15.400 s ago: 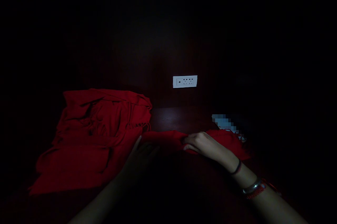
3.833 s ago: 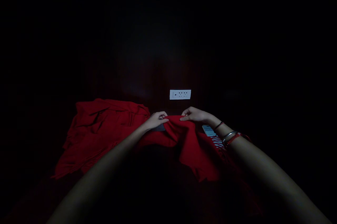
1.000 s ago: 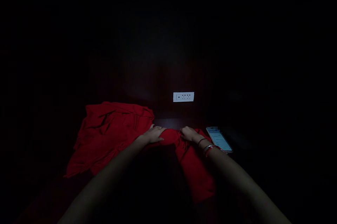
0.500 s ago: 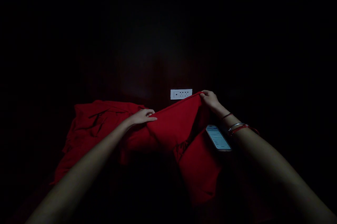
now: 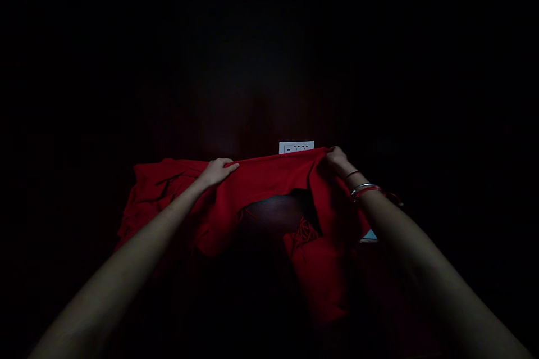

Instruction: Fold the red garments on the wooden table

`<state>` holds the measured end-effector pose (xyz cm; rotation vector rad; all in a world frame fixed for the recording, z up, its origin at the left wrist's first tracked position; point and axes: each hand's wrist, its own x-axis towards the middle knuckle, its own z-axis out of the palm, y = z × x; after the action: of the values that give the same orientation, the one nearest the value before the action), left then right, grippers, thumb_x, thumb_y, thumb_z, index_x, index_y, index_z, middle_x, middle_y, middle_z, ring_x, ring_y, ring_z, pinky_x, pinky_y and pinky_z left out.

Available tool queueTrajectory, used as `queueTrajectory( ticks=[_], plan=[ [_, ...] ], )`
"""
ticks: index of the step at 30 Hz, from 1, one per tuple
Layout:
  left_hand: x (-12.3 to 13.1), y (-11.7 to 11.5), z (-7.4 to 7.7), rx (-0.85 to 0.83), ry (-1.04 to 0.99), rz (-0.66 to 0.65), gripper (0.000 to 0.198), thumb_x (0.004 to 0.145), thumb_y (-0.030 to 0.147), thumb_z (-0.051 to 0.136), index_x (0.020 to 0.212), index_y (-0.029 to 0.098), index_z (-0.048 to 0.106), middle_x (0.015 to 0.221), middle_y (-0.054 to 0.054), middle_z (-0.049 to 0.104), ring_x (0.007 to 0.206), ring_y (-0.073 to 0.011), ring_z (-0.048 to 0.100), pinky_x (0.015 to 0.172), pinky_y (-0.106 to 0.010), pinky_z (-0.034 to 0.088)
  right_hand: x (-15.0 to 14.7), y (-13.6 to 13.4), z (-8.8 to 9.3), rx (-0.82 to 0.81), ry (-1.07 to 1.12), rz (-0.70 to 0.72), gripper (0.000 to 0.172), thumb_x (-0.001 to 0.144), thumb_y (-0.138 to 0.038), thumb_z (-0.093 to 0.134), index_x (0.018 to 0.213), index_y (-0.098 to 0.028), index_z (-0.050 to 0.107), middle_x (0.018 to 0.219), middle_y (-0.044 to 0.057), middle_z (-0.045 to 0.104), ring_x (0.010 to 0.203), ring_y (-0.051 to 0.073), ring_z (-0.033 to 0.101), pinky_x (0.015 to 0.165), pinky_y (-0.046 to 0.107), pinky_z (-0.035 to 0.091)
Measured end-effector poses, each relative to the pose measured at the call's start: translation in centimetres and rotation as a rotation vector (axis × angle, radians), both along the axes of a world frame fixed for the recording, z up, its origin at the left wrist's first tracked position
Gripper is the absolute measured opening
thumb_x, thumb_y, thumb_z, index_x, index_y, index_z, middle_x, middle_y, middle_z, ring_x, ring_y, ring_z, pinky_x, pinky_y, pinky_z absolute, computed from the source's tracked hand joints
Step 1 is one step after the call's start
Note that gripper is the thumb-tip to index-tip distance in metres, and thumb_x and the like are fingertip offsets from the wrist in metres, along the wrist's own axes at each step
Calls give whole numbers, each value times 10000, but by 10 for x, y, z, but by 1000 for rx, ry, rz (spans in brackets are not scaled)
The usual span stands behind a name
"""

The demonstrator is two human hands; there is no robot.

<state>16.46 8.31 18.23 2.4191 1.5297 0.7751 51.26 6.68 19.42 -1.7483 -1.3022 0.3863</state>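
A red fringed scarf point(image 5: 269, 176) hangs stretched between my two hands, its top edge nearly level. My left hand point(image 5: 218, 171) pinches that edge, thumb over the cloth. At the other end, my right hand point(image 5: 338, 160) grips the edge, its fingertips partly hidden by the fabric. Below the right hand the cloth drapes down. A tangle of red fringe point(image 5: 306, 230) lies beside a flat red part of cloth. More red fabric point(image 5: 158, 185) is bunched in folds to the left, behind my left forearm.
A white wall socket point(image 5: 297, 147) sits behind the scarf's top edge, its lower part covered. Only a lit corner of a phone point(image 5: 369, 236) shows by my right forearm. A dark, shiny surface point(image 5: 275, 213) appears under the raised cloth. The surroundings are very dark.
My left hand has shifted left and up, the right slightly right. The scarf's edge is pulled straighter and more level, and draped cloth now covers most of the phone.
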Motion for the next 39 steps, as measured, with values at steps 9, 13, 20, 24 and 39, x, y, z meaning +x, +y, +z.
queueTrajectory(
  ticks=[9, 13, 20, 24, 39],
  plan=[
    [25, -20, -52, -15, 230, -393, 329, 810, 371, 382, 809, 151, 626, 819, -54, 642, 739, -151, 551, 709, -242, 399, -128, -5, -104, 58, -551, 956, 638, 646, -243, 652, 1236, -186, 415, 1271, 98, 420, 1164, 219, 366, 931, 353, 315],
    [16, -24, -49, -85, 224, -437, 350, 800, 420, 389, 809, 155, 618, 790, -36, 633, 723, -148, 548, 685, -234, 400, -135, 2, -95, 59, -563, 912, 197, 774, -226, 517, 925, -139, 610, 911, 64, 630, 834, 162, 561, 757, 271, 399],
    [-33, -17, -62, -310, 236, -245, 363, 702, 471, 496, 875, 171, 606, 895, -46, 647, 794, -181, 566, 699, -240, 401, -73, 11, -63, 65, -641, 454, 202, 801, -186, 427, 899, -166, 603, 862, 58, 636, 800, 153, 566, 681, 224, 391],
    [-67, -15, -55, -259, 346, -168, 353, 726, 467, 450, 847, 177, 610, 879, -51, 647, 790, -181, 568, 703, -239, 394, -28, 10, -50, -42, -627, 78, 254, 823, -210, 386, 988, -160, 573, 929, 117, 614, 842, 190, 560, 668, 253, 394],
    [-52, -61, 8, 73, 399, -117, 377, 812, 457, 349, 857, 185, 606, 843, -45, 639, 762, -171, 560, 716, -248, 390, -194, -24, -55, 167, -545, 967, 325, 770, -244, 520, 1076, -141, 563, 1070, 79, 589, 940, 173, 537, 812, 256, 381]
  ],
)
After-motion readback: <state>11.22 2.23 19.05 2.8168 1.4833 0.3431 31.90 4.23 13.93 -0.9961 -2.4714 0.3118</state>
